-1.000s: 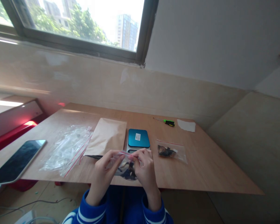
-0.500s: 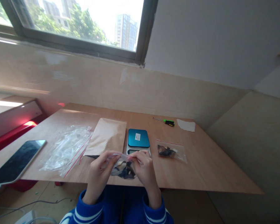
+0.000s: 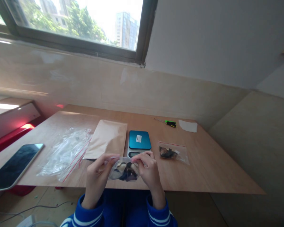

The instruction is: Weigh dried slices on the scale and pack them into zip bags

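A clear zip bag with dark and pale pieces inside hangs at the table's front edge. My left hand pinches its upper left corner, and my right hand pinches its upper right side. What exactly the pieces are I cannot make out. Just beyond my hands lies a small digital scale with a blue top and a white label; my right fingers partly cover its display. A second zip bag, holding dark brown pieces, lies flat to the right of my right hand.
Left of the scale lies a brown paper pouch, then a pile of clear zip bags. A tablet or large phone sits at the table's left edge. Toward the back are a green-black screwdriver and a white paper scrap.
My hands have drawn slightly apart along the top of the bag, the left moving left. More of the bag and its pieces now shows between them. The view has shifted slightly.
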`<action>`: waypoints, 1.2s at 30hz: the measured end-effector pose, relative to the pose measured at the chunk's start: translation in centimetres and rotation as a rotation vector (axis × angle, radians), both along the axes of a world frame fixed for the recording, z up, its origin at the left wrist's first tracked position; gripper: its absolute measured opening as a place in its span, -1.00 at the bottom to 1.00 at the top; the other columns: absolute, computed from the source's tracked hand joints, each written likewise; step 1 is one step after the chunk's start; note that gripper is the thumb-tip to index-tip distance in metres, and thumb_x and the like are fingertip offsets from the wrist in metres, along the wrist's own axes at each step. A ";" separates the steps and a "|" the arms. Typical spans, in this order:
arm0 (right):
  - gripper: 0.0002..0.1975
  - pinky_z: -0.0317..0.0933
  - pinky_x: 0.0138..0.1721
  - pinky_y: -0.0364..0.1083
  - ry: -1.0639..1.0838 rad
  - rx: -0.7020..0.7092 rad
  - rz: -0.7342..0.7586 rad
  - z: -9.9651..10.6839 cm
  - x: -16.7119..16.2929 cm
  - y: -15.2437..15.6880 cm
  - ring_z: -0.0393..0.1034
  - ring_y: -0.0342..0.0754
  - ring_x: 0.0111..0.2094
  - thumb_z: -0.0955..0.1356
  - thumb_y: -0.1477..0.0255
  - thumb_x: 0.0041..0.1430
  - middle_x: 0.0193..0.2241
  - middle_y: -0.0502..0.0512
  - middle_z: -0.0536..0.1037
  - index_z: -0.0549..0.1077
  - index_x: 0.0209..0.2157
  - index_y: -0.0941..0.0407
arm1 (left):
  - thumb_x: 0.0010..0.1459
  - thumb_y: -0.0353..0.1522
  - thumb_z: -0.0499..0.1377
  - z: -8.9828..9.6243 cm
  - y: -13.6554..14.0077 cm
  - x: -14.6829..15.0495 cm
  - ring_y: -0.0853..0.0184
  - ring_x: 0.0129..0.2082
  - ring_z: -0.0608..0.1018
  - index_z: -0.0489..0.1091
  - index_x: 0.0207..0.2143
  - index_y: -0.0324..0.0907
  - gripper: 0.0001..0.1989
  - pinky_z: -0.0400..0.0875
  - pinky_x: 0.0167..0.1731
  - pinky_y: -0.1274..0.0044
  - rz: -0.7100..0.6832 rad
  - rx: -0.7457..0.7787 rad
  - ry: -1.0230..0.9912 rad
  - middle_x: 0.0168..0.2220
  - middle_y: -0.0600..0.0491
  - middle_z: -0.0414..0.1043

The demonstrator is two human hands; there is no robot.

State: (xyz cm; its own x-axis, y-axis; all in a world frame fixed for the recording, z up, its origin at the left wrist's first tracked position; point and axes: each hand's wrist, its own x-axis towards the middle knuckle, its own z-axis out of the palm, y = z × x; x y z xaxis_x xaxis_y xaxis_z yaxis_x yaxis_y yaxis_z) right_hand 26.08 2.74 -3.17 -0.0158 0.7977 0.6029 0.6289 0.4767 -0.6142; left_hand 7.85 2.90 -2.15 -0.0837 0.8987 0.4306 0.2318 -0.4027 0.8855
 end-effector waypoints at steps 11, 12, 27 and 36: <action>-0.75 0.28 -0.29 -0.11 0.052 -0.098 0.058 -0.7 0.7 0.2 0.47 -0.05 -0.36 0.30 0.55 0.25 -0.47 -0.02 0.62 0.55 -0.45 0.05 | 0.12 -0.22 0.24 0.1 0.2 -1.2 0.34 -0.37 0.62 0.57 -0.38 -0.12 -0.82 0.50 -0.42 0.63 0.059 0.015 0.026 -0.36 0.06 0.62; -0.75 0.28 -0.29 -0.12 0.058 -0.097 0.053 -0.7 0.8 0.1 0.47 -0.05 -0.36 0.30 0.55 0.25 -0.47 -0.02 0.62 0.55 -0.44 0.05 | 0.13 -0.21 0.23 0.1 0.2 -1.3 0.33 -0.36 0.62 0.57 -0.37 -0.12 -0.81 0.50 -0.41 0.63 0.052 0.015 0.027 -0.35 0.06 0.62; -0.78 0.19 -0.32 -0.14 0.061 -0.263 -0.005 -0.8 3.1 -1.2 0.43 -0.04 -0.38 0.28 0.51 0.25 -0.53 0.00 0.55 0.48 -0.46 0.09 | 0.07 -0.13 0.24 -0.7 0.4 -0.6 0.33 -0.44 0.59 0.52 -0.32 -0.15 -0.71 0.50 -0.47 0.62 -0.061 -0.194 -0.117 -0.42 0.05 0.57; -0.86 0.27 -0.20 -0.16 0.230 -0.490 0.148 -0.5 3.6 -1.6 0.48 -0.06 -0.22 0.30 0.36 0.26 -0.31 0.02 0.59 0.48 -0.27 0.09 | 0.11 -0.15 0.20 -0.2 0.7 -0.2 0.39 -0.54 0.51 0.45 -0.43 -0.19 -0.72 0.42 -0.54 0.63 -0.135 -0.164 -0.083 -0.53 0.09 0.46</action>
